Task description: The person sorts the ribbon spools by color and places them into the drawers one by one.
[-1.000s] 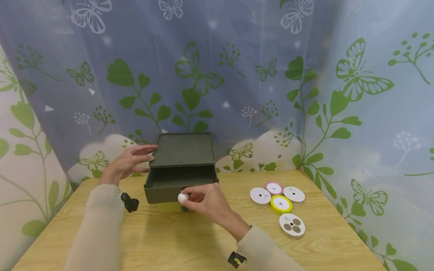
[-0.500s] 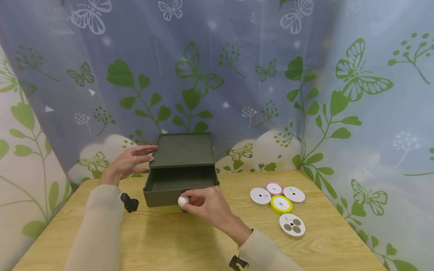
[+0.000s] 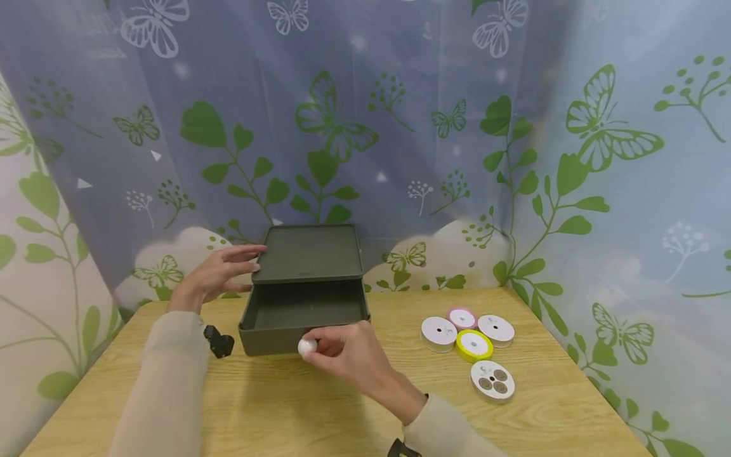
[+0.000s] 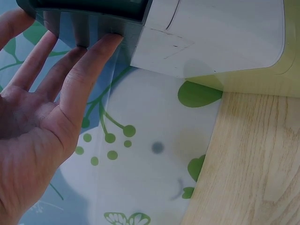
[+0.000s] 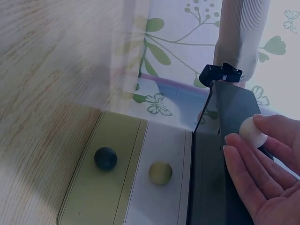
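Right hand (image 3: 352, 357) pinches the cabinet's (image 3: 308, 260) front knob (image 3: 306, 347), seemingly for leverage. Left hand (image 3: 219, 273), fingers extended, touches the cabinet's left side, probably bracing.

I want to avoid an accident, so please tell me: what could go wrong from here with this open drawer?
The dark drawer stands well out, so further pulling might drop it or tip the cabinet. The right hand pinches a small round knob, which could slip free. The left hand touches the cabinet's side with fingertips, perhaps too lightly to steady it.
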The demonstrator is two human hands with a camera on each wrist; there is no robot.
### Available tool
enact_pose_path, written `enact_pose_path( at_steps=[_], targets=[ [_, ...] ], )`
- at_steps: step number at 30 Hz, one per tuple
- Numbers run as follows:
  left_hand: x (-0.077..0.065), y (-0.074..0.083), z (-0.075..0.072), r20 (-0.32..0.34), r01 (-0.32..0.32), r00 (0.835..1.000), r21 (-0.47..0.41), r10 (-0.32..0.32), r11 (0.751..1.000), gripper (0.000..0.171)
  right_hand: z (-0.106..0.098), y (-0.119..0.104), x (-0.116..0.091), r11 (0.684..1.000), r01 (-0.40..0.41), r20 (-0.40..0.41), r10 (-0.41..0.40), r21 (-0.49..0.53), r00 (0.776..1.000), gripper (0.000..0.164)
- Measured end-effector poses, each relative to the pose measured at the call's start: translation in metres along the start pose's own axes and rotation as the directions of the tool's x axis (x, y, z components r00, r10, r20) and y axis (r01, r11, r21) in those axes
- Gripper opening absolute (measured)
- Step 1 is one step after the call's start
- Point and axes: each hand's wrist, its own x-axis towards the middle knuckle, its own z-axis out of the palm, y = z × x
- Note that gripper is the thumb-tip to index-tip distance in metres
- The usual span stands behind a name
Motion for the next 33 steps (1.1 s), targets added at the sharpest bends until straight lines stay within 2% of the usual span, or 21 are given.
enact_pose_path(
  at_steps=[14, 33],
  targets=[
    [0.000, 0.001, -0.001, 0.007, -0.001, 1.000, 0.012, 0.001, 1.000, 0.068, 0.004, -0.004, -0.009, 0.998, 0.064, 0.004, -0.064, -0.002, 0.998, 0.018],
    [0.001, -0.001, -0.002, 0.015, -0.005, 1.000, 0.010, 0.005, 1.000, 0.068, 0.003, -0.006, -0.018, 0.987, 0.147, -0.011, -0.148, -0.063, 0.989, 0.013]
  ],
)
